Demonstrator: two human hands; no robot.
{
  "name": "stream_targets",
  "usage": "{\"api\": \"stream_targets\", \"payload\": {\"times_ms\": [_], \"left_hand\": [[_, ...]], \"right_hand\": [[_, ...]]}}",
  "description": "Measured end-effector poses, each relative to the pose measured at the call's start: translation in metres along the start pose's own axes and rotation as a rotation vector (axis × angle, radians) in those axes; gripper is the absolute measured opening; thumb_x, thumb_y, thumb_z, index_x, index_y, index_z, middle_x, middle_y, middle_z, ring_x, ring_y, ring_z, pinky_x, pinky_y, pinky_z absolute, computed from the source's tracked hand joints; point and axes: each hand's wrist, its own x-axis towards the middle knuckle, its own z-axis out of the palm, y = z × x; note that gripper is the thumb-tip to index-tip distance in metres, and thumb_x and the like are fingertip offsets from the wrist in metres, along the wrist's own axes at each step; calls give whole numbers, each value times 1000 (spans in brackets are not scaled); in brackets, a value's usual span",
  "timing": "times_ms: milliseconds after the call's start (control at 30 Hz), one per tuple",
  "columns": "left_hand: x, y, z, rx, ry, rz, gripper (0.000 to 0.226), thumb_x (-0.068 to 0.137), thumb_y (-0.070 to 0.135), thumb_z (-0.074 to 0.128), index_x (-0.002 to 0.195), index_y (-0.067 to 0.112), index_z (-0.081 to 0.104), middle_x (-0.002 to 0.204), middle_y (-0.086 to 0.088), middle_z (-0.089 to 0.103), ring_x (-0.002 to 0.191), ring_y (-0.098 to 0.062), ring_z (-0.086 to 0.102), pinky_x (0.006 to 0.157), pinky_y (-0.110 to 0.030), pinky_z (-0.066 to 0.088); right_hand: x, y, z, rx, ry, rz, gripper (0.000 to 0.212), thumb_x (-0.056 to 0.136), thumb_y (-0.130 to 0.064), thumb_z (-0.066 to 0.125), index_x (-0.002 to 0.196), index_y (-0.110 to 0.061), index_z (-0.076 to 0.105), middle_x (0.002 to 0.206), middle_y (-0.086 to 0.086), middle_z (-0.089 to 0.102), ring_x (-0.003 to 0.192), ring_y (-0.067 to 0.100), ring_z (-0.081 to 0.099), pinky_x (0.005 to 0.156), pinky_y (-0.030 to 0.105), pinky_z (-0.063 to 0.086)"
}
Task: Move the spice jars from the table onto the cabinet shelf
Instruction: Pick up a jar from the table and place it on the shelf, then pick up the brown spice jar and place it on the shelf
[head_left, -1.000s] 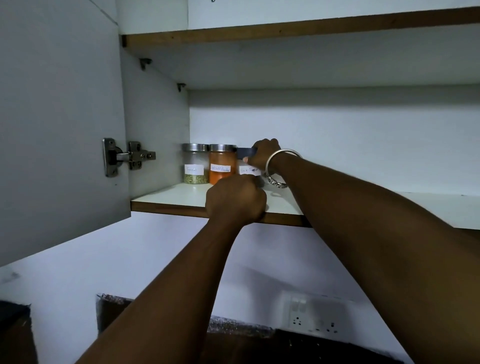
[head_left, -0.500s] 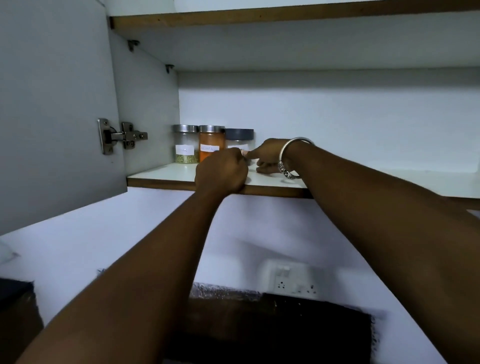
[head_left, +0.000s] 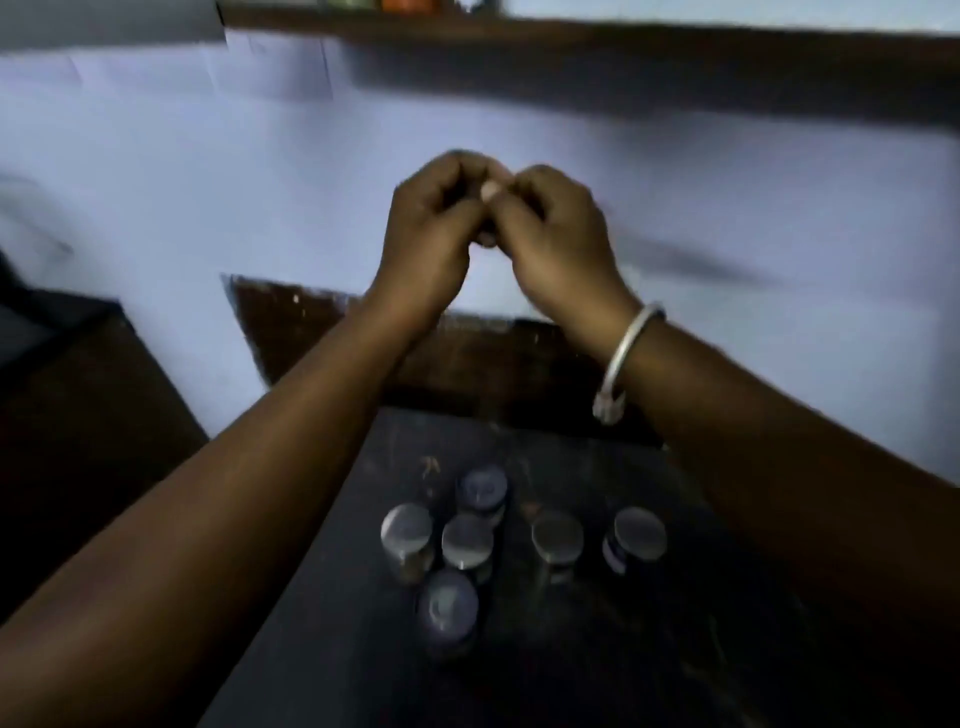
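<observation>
Several spice jars with round metal lids stand clustered on the dark table (head_left: 675, 649), among them one at the left (head_left: 408, 532), one in front (head_left: 448, 605) and one at the right (head_left: 639, 535). My left hand (head_left: 428, 234) and my right hand (head_left: 558, 234) hover together in the air well above the jars, in front of the white wall. Their fingers are curled and the fingertips touch each other; no jar is in either hand. The cabinet shelf edge (head_left: 571, 36) runs along the top, with jar bottoms (head_left: 405, 4) just showing. The picture is blurred.
A silver bangle (head_left: 626, 358) is on my right wrist. A dark brown backsplash (head_left: 291, 327) lies behind the table. A dark piece of furniture (head_left: 78, 415) stands at the left.
Both hands have left the shelf and dropped away from the jars there. The view has swung down from the cabinet to the table with its jars.
</observation>
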Motion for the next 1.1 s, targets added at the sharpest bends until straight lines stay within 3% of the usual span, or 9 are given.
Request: {"api": "stream_targets", "payload": {"times_ms": [267, 367, 433, 533, 667, 800, 933, 1033, 1100], "left_hand": [[-259, -149, -46, 243, -128, -519, 20, 88, -13, 61, 90, 5, 70, 84, 0, 74, 80, -7, 71, 78, -29, 56], [-305, -180, -60, 386, -141, -669, 21, 81, -15, 64, 88, 5, 68, 85, -7, 70, 73, -16, 68, 75, -54, 59], [-323, -189, -69, 525, -206, -599, 19, 74, 1, 65, 92, 5, 68, 94, -8, 68, 81, -24, 66, 76, -52, 55], [-340, -197, -81, 719, -364, -625, 63, 65, 34, 62, 123, 7, 65, 127, -10, 58, 113, -26, 56, 94, -30, 42], [-347, -205, -83, 695, -507, -679, 81, 74, 25, 79, 147, 10, 47, 150, -15, 47, 136, -25, 46, 109, -25, 29], [-346, -215, -82, 686, -463, -630, 72, 78, 9, 81, 144, 12, 52, 148, -13, 53, 137, -30, 49, 111, -28, 31], [-343, -211, -89, 597, -425, -643, 71, 76, 13, 87, 140, 13, 57, 142, -9, 55, 131, -27, 53, 112, -46, 43], [-319, -185, -85, 416, -278, -605, 62, 72, 32, 88, 130, 26, 64, 127, 10, 63, 115, -6, 60, 97, -33, 53], [-291, -159, -78, 246, -204, -587, 56, 74, 43, 82, 126, 32, 64, 120, 14, 65, 111, -5, 63, 87, -24, 56]], "right_hand": [[-253, 142, 76, -4, -474, 350, 10, 91, -6, 60, 98, -4, 67, 85, 15, 70, 80, 30, 69, 73, 50, 56], [-291, 174, 89, -86, -672, 400, 36, 81, -6, 62, 116, -6, 64, 109, 15, 65, 100, 31, 65, 88, 45, 54], [-304, 184, 97, -203, -752, 389, 55, 78, -9, 72, 131, -4, 57, 133, 19, 52, 121, 36, 56, 104, 42, 47], [-309, 193, 107, -370, -750, 320, 72, 78, -22, 78, 142, -6, 47, 144, 20, 39, 130, 40, 47, 110, 43, 41], [-306, 197, 113, -399, -795, 341, 71, 78, -25, 80, 141, -11, 48, 143, 17, 39, 130, 38, 49, 109, 40, 42], [-302, 197, 113, -263, -798, 400, 68, 75, -22, 85, 135, -10, 55, 140, 15, 42, 127, 33, 54, 108, 32, 43], [-291, 193, 102, -194, -763, 414, 53, 75, -15, 83, 124, -11, 65, 123, 4, 53, 116, 21, 58, 100, 20, 45], [-260, 174, 80, -26, -689, 442, 31, 80, -11, 80, 109, -15, 71, 99, -17, 54, 98, -4, 58, 81, 1, 44], [-233, 158, 60, 148, -625, 500, 25, 86, -13, 75, 110, -17, 69, 107, -11, 63, 105, 2, 63, 89, 16, 52]]}}
